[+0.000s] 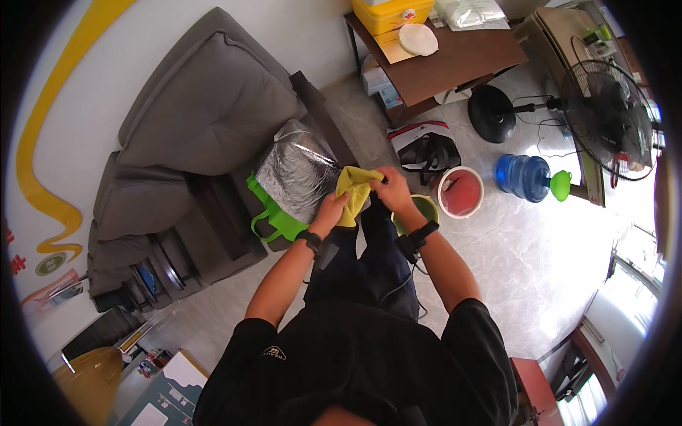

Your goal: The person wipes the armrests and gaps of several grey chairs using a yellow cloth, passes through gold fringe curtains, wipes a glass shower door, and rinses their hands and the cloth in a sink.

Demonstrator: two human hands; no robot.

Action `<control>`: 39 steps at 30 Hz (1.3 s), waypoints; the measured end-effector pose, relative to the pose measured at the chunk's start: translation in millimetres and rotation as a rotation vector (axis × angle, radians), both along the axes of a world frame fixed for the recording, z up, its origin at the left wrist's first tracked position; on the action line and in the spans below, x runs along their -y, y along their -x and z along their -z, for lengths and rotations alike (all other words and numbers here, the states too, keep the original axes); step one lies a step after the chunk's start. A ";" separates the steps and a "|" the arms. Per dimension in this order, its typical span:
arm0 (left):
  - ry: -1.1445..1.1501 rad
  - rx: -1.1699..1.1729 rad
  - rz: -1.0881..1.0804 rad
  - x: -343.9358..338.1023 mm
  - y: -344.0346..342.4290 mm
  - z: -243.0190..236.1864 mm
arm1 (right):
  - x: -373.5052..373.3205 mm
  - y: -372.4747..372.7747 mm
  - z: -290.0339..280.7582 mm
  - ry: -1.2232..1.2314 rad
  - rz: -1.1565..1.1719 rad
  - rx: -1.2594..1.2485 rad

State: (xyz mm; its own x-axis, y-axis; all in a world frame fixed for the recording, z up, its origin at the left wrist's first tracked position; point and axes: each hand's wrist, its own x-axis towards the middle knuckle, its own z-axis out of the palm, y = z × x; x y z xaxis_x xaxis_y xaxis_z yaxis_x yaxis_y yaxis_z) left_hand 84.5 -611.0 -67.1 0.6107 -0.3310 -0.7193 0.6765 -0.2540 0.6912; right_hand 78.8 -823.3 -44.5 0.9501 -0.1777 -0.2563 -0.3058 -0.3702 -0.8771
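A yellow cloth (351, 204) is stretched between my two hands in front of my legs. My left hand (332, 212) is closed on its lower left side. At its upper right corner, my right hand (392, 190) pinches the edge. Just beyond my left hand lies a bag with a crinkled silver lining (295, 170) and a bright green outside with a handle (272, 221). It rests against the grey sofa. Below my right hand, partly covered by my forearm, stands a green-rimmed bucket (425, 207).
Right of the bucket stands a white-rimmed pail with a red inside (460, 193). A blue water jug (523, 177) lies near a standing fan (604, 106). A black-and-white bag (426, 150) sits by the brown table (455, 60). The grey sofa (213, 106) fills the left.
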 end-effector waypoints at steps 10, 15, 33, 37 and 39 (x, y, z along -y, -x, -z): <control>-0.358 0.230 0.033 45.4 3.1 39.3 | -36.8 15.0 81.8 0.172 -0.428 -0.211; -0.358 0.369 -0.209 44.4 -38.1 51.2 | -51.0 -55.6 80.5 0.195 -0.352 -0.121; -0.157 0.463 -0.420 24.9 -290.9 92.7 | -99.4 -355.1 92.4 0.459 -0.446 0.074; 0.065 0.223 -0.576 23.1 -300.3 102.9 | -104.5 -374.7 96.1 0.428 -0.452 0.121; 0.052 0.165 -0.554 18.1 -301.7 92.7 | -105.4 -377.0 96.1 0.468 -0.491 0.017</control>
State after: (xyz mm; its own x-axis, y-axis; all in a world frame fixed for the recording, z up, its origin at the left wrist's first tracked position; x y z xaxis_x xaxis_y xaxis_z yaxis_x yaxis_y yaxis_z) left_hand 386.2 -629.1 -159.9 0.8055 0.0378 -0.5914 0.5812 0.1448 0.8008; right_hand 455.8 -717.9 -140.6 0.9521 0.1869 -0.2422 0.0069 -0.8045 -0.5939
